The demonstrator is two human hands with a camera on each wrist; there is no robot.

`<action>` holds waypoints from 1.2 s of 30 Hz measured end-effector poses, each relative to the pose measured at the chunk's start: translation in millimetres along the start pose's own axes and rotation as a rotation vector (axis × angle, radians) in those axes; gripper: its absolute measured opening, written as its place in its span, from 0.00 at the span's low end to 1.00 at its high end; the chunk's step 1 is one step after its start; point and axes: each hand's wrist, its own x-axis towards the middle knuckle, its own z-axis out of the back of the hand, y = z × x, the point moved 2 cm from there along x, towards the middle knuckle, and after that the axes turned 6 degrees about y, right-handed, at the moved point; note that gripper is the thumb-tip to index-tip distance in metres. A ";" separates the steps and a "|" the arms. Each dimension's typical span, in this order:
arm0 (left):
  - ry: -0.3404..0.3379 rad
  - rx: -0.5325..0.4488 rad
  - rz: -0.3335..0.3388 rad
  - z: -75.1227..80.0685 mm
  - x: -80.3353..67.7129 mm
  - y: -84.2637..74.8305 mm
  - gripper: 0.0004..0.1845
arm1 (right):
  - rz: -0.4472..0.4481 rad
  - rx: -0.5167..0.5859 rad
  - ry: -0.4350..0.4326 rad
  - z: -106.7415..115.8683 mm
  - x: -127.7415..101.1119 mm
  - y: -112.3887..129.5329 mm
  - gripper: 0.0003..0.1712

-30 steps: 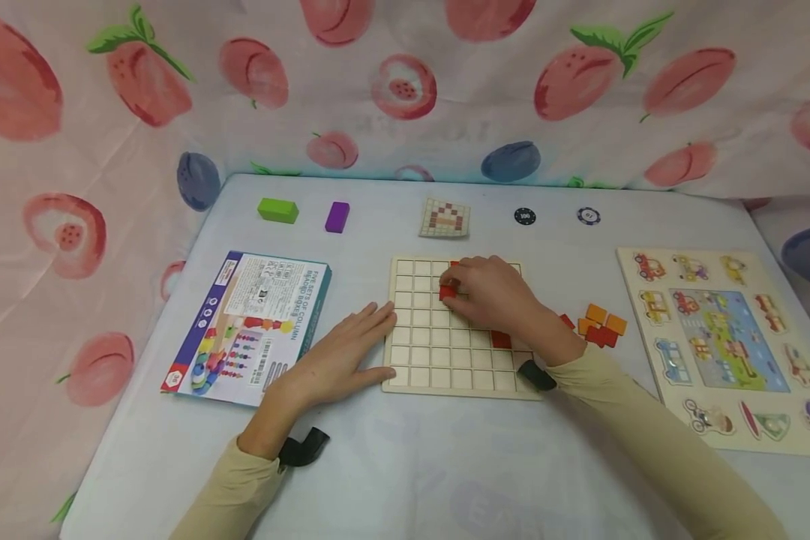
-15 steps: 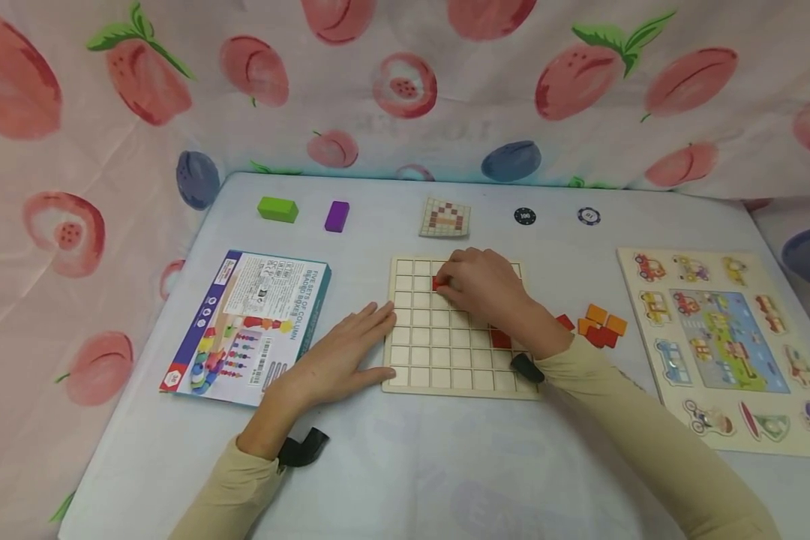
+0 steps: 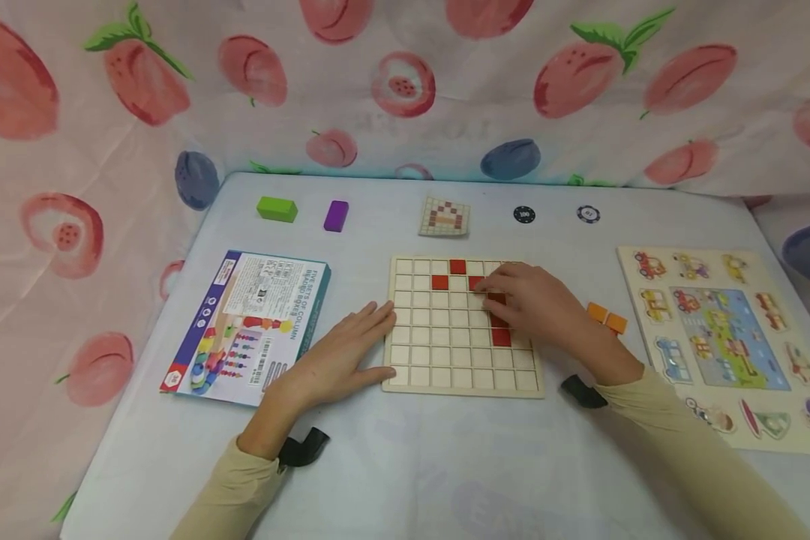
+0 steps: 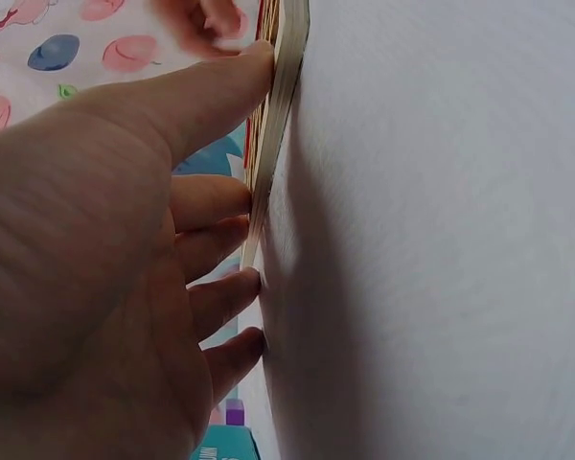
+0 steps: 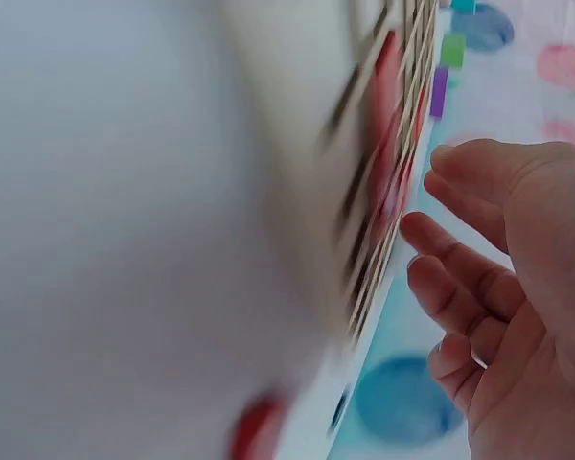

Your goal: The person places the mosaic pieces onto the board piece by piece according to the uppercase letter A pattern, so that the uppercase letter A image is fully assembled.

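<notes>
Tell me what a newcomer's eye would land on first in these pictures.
First, the wooden grid board at the middle of the table, with red tiles set in its upper squares. The right hand hovers over the board's right side, while the left hand lies flat against its left edge. Behind it all hangs a loud peach-print cloth.

Wooden grid board (image 3: 445, 360) lies flat, holding several red tiles (image 3: 457, 266).
</notes>
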 end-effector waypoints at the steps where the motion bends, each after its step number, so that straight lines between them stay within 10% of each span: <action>1: 0.000 0.001 0.002 0.3 -0.3 0.1 0.46 | -0.012 0.000 -0.010 0.0 -9.0 -7.9 0.17; 15: -0.009 -0.012 0.007 1.7 -2.1 0.9 0.47 | -0.193 -0.072 -0.121 5.8 -122.8 -89.5 0.22; 36: -0.006 -0.012 -0.009 0.5 0.9 -1.7 0.47 | -0.092 -0.093 -0.235 -2.5 -127.3 -83.8 0.20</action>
